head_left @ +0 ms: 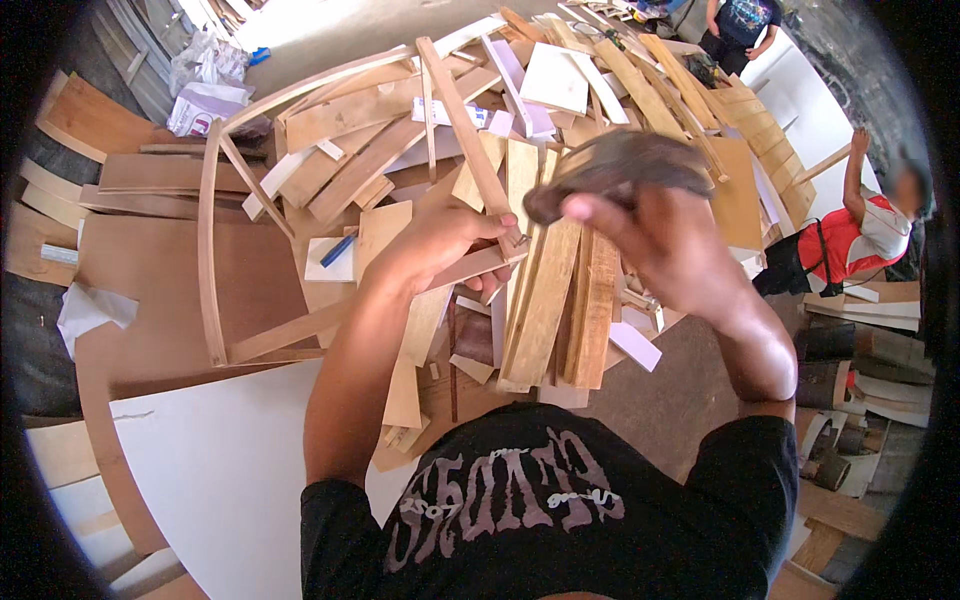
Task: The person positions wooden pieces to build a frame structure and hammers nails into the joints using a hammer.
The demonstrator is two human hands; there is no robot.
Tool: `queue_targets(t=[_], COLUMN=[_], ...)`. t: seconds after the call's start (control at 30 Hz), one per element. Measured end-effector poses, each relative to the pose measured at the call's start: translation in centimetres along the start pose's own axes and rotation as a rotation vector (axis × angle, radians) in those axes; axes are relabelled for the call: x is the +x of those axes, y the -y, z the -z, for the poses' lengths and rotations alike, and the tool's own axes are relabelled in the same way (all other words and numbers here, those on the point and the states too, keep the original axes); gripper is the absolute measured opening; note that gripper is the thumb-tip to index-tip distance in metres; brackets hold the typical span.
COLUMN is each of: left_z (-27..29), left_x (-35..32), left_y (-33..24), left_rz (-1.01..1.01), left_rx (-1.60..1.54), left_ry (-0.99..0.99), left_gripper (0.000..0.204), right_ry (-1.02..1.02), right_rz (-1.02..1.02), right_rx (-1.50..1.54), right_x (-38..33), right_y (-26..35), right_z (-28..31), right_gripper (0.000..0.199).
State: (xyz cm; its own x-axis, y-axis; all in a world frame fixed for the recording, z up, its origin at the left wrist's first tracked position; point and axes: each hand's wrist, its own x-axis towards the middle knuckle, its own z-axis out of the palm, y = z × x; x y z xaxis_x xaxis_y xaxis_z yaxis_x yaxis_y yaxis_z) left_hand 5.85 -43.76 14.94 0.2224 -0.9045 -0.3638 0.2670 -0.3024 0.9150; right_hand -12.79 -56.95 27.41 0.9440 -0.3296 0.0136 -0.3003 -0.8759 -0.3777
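Observation:
My left hand [450, 245] is closed around the corner of a light wooden frame [466, 140], where two narrow strips meet. Its fingers wrap the joint, and a small bit of metal, perhaps a nail, sticks out there. The frame stretches away to the left, with curved and straight strips. Up and to the right of that corner, my right hand [675, 235] grips a dark, worn, block-like tool [625, 165] with a rounded end. Motion blurs the tool, so its exact kind is unclear. It is raised apart from the joint.
Beneath the frame lie stacked boards [545, 290] and many offcuts. A blue pen [338, 250] rests on a pale piece at left. A white panel [220, 470] lies near left. One person in red [850, 240] is at right; another person [738, 30] stands farther back.

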Motion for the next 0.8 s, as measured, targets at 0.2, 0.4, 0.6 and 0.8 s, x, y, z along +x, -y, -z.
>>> queue_targets(t=[0.2, 0.4, 0.6, 0.8], left_z=[-0.3, -0.7, -1.5, -1.5], left_x=[0.3, 0.1, 0.5, 0.8], left_y=[-0.2, -0.3, 0.9, 0.7], left_rz=[-0.065, 0.021, 0.095, 0.082], left_rx=[0.015, 0.012, 0.046, 0.007], left_ry=[0.003, -0.059, -0.071, -0.047], left_gripper=[0.03, 0.031, 0.031, 0.03], right_ry=[-0.103, -0.037, -0.219, -0.267], right_rz=[0.4, 0.206, 0.283, 0.305], right_rx=[0.141, 0.141, 0.136, 0.163], right_x=[0.8, 0.5, 0.6, 0.1], right_y=[-1.6, -0.9, -2.5, -1.7], right_z=[-2.5, -1.3, -1.3, -0.6], right_gripper=[0.033, 0.034, 0.036, 0.04])
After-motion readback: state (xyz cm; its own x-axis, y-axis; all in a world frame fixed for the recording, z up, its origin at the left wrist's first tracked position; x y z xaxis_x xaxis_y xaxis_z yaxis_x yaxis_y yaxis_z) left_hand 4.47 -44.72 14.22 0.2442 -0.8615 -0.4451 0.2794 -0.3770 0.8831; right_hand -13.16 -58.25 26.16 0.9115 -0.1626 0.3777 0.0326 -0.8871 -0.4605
